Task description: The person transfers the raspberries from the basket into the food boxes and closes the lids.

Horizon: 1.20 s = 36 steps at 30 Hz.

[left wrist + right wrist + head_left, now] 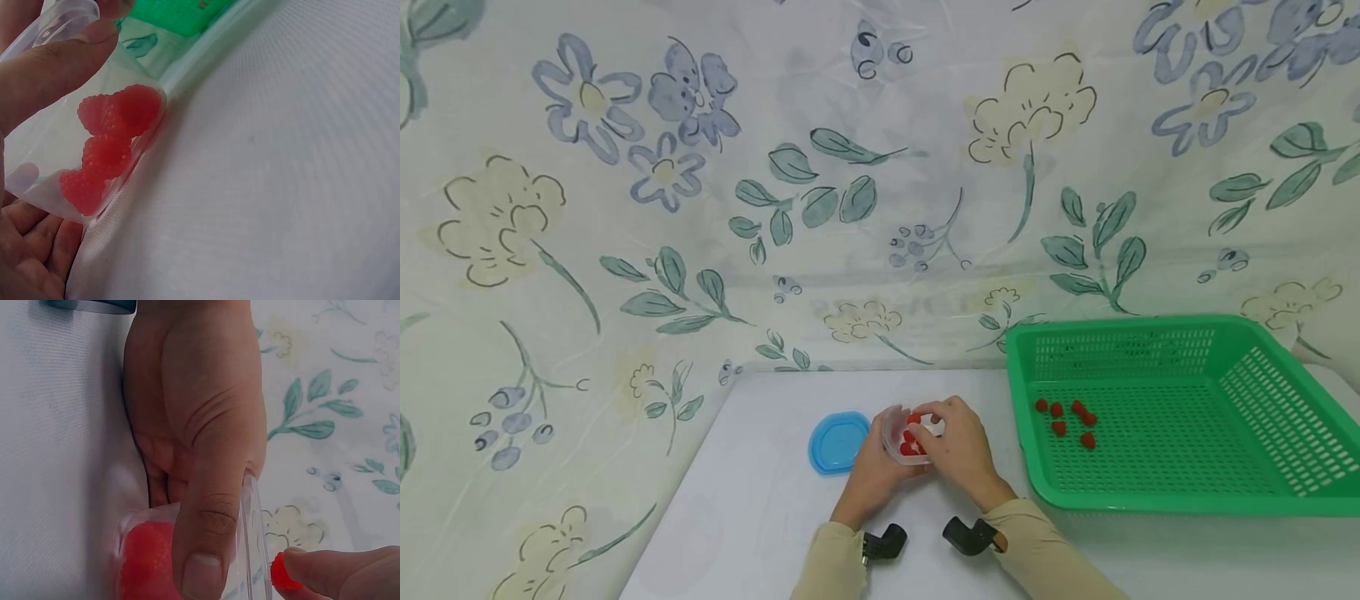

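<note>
My left hand point(878, 465) grips a small clear plastic container point(892, 427), tilted with its mouth toward the right hand. Several red raspberries point(106, 156) lie together inside, seen through the wall in the left wrist view. The left thumb presses along the container's outside. At the mouth of the container, my right hand point(961, 446) pinches one raspberry point(285, 573) between thumb and finger, just outside the rim in the right wrist view. A blue lid point(837, 443) lies on the table just left of the left hand.
To the right stands a large green plastic basket point(1150, 502) with several raspberries point(1058, 427) near its left wall. The white table point(722, 500) meets a flower-printed cloth point(820, 250) at the back. A black wrist mount point(967, 537) sits at the right cuff.
</note>
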### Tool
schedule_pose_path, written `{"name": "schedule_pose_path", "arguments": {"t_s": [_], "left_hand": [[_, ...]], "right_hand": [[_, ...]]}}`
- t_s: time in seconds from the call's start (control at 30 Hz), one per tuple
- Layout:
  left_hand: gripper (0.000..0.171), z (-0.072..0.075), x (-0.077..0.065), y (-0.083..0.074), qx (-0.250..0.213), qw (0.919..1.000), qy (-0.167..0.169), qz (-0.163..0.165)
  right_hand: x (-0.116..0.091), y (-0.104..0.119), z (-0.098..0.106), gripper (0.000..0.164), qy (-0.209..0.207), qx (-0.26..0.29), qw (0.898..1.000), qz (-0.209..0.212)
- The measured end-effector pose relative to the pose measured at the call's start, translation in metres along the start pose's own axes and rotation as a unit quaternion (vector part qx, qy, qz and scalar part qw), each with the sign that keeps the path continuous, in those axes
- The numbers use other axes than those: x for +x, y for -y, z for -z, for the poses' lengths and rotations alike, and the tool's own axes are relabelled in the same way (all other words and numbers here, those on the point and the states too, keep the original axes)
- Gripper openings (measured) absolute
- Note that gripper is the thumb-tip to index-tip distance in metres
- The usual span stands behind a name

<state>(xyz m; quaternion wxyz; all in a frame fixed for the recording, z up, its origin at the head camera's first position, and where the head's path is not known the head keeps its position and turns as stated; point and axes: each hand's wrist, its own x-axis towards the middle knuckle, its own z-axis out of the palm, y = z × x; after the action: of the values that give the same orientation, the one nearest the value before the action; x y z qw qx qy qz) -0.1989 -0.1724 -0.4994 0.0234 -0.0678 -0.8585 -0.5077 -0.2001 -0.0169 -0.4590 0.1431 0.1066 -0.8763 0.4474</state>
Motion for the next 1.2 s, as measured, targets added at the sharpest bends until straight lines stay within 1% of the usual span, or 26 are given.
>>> {"name": "schedule_pose_path", "arguments": {"t_s": [0.17, 0.43, 0.77, 0.97, 1.2], "left_hand": [[0.095, 0.0, 0.0, -0.001, 0.001, 1.0, 0.0, -0.002], [0.093, 0.0, -0.001, -0.001, -0.001, 1.0, 0.003, -0.003], [0.094, 0.0, 0.0, 0.001, -0.001, 1.0, 0.007, 0.0], [0.095, 0.0, -0.001, 0.003, 0.004, 0.9999, 0.006, 0.007], [0.097, 0.0, -0.002, -0.001, -0.003, 0.9999, 0.006, 0.007]], "right_hand": [[-0.001, 0.002, 0.0, 0.018, -0.003, -0.002, 1.0, 0.001], [0.0, 0.003, 0.003, 0.022, 0.007, 0.002, 1.0, -0.004], [0.0, 0.008, 0.01, 0.019, 0.011, 0.031, 0.999, -0.003], [-0.001, 0.016, 0.019, 0.019, 0.02, 0.042, 0.999, 0.006], [-0.003, 0.027, 0.034, 0.017, 0.019, 0.044, 0.999, 0.009]]}}
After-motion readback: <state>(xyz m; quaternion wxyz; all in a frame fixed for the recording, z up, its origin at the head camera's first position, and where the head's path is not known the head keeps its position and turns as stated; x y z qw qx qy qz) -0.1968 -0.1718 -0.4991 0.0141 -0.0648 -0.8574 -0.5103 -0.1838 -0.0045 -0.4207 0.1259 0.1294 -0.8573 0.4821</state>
